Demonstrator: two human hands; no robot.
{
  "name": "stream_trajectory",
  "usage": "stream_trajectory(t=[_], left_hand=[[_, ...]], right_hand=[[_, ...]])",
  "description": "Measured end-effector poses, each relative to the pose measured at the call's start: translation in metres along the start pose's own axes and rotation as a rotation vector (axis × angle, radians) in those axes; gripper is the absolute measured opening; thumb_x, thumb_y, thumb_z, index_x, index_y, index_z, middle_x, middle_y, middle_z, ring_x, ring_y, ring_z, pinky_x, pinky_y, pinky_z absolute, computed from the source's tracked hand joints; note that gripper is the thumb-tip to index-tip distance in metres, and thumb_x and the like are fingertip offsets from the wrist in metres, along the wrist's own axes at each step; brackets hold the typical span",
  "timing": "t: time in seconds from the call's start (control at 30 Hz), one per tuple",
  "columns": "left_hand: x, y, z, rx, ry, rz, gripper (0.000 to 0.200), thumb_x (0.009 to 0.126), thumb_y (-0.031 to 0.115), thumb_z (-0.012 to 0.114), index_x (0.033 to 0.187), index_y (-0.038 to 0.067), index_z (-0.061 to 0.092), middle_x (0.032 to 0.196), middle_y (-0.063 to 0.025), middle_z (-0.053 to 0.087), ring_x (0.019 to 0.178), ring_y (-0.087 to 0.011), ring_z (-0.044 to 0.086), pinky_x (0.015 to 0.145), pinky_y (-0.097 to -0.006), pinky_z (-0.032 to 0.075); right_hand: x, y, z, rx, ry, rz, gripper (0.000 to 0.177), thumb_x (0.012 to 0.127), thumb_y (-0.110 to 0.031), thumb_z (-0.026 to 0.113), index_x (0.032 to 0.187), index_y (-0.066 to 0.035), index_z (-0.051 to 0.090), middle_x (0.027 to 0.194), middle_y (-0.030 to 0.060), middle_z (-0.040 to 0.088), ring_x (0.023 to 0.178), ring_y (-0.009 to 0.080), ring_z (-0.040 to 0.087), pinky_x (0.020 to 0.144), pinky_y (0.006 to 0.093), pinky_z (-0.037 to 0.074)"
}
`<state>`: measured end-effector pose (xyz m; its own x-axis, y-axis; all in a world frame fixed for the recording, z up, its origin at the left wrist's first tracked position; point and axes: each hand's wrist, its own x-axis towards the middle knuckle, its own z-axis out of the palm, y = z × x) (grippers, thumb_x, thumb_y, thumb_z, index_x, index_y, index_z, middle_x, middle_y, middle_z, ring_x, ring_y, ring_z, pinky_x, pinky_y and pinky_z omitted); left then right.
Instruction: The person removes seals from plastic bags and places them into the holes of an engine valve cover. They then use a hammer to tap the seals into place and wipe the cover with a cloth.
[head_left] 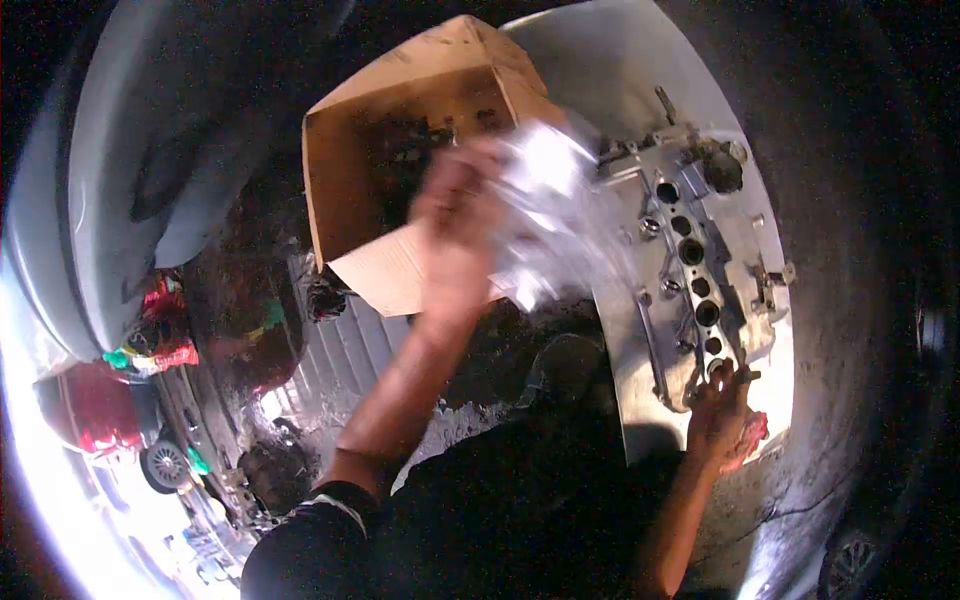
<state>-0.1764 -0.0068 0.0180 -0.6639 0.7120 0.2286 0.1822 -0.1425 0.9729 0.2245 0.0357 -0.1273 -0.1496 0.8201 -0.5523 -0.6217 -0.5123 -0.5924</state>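
The left hand (460, 200), blurred, grips clear plastic (545, 200) at upper centre; if swung wide, it could snag on the cylinder head (742, 240) at right. The right hand's (718, 425) fingers bend over its lower end; grip unclear.

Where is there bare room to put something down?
The pale panel's far end, between carton and engine part, looks bare, as does the floor right of the panel. Nearer, the carton–engine gap is crowded by the left hand and blurred plastic.
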Motion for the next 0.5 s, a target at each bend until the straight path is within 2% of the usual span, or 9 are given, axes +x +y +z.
stream_trajectory(t=[0.03,0.13,0.2,0.27,0.33,0.37,0.43,0.47,0.5], left_hand=[[0.022,0.012,-0.02,-0.144,0.131,-0.049,0.017,0.102,0.009,0.057,0.116,0.003,0.065,0.115,-0.0046,0.067,0.099,-0.0131,0.064,0.085,-0.0293,0.054],[0.076,-0.012,-0.071,-0.158,0.368,0.062,0.022,0.103,0.007,0.058,0.121,-0.002,0.066,0.107,-0.0074,0.069,0.101,-0.0153,0.065,0.086,-0.0311,0.054],[0.11,-0.068,-0.107,0.412,0.341,0.24,0.025,0.105,0.01,0.058,0.125,-0.004,0.064,0.111,-0.0114,0.068,0.105,-0.0189,0.065,0.093,-0.0332,0.052],[0.092,-0.062,-0.092,0.571,0.374,0.272,0.029,0.106,0.014,0.059,0.129,-0.003,0.063,0.115,-0.014,0.068,0.104,-0.0214,0.065,0.096,-0.0349,0.05],[0.05,-0.041,-0.05,0.53,0.336,0.448,0.034,0.106,0.015,0.06,0.134,-0.003,0.06,0.117,-0.0144,0.068,0.104,-0.0212,0.065,0.096,-0.0349,0.05],[0.015,-0.032,-0.029,0.556,0.126,0.329,0.037,0.105,0.017,0.062,0.137,-0.001,0.059,0.118,-0.014,0.068,0.103,-0.0226,0.065,0.096,-0.0354,0.051],[-0.045,-0.027,0.006,0.533,-0.372,0.119,0.04,0.103,0.018,0.066,0.14,0.005,0.059,0.117,-0.0137,0.068,0.102,-0.0255,0.065,0.095,-0.0374,0.053],[-0.067,-0.03,0.028,0.49,-0.65,0.028,0.04,0.101,0.018,0.068,0.14,0.008,0.061,0.116,-0.0139,0.069,0.102,-0.0271,0.066,0.094,-0.0388,0.054],[-0.09,-0.036,0.048,0.297,-0.721,-0.206,0.036,0.101,0.019,0.069,0.136,0.009,0.065,0.117,-0.0143,0.07,0.103,-0.0279,0.067,0.092,-0.0395,0.055]], right_hand=[[-0.001,0.001,-0.005,-0.021,0.015,0.024,0.026,0.107,-0.039,0.058,0.119,-0.016,0.06,0.111,-0.0009,0.064,0.087,0.0105,0.054,0.07,0.0231,0.043],[0.001,0.012,0.008,-0.043,0.071,0.041,0.025,0.106,-0.036,0.059,0.119,-0.014,0.06,0.103,-0.0007,0.065,0.079,0.0111,0.056,0.065,0.0246,0.044],[-0.003,0.018,0.019,-0.121,0.056,0.041,0.026,0.105,-0.035,0.062,0.117,-0.012,0.06,0.1,0.0025,0.066,0.075,0.0142,0.058,0.064,0.028,0.046],[-0.01,0.021,0.031,-0.307,-0.012,0.034,0.041,0.104,-0.033,0.063,0.136,-0.007,0.059,0.092,-0.0029,0.059,0.075,0.0077,0.05,0.065,0.0234,0.04],[-0.013,0.028,0.038,-0.535,0.076,0.024,0.026,0.103,-0.03,0.064,0.117,-0.008,0.064,0.088,-0.004,0.056,0.073,0.0063,0.049,0.063,0.0237,0.04],[-0.015,0.03,0.038,-0.69,0.075,-0.004,0.023,0.102,-0.031,0.065,0.109,-0.009,0.064,0.083,-0.0036,0.055,0.071,0.0079,0.05,0.064,0.0253,0.043],[-0.024,0.045,0.055,-0.738,0.117,-0.033,0.025,0.1,-0.026,0.07,0.112,-0.004,0.066,0.081,0.0008,0.063,0.069,0.0122,0.058,0.065,0.0276,0.049],[-0.029,0.045,0.071,-0.691,0.008,0.024,0.025,0.1,-0.021,0.071,0.114,-0.001,0.067,0.087,0.0037,0.067,0.074,0.0125,0.061,0.065,0.0281,0.049],[-0.032,0.047,0.081,-0.744,-0.073,0.058,0.022,0.1,-0.018,0.07,0.113,0.0,0.067,0.088,0.0045,0.068,0.075,0.0127,0.062,0.068,0.0284,0.051]])
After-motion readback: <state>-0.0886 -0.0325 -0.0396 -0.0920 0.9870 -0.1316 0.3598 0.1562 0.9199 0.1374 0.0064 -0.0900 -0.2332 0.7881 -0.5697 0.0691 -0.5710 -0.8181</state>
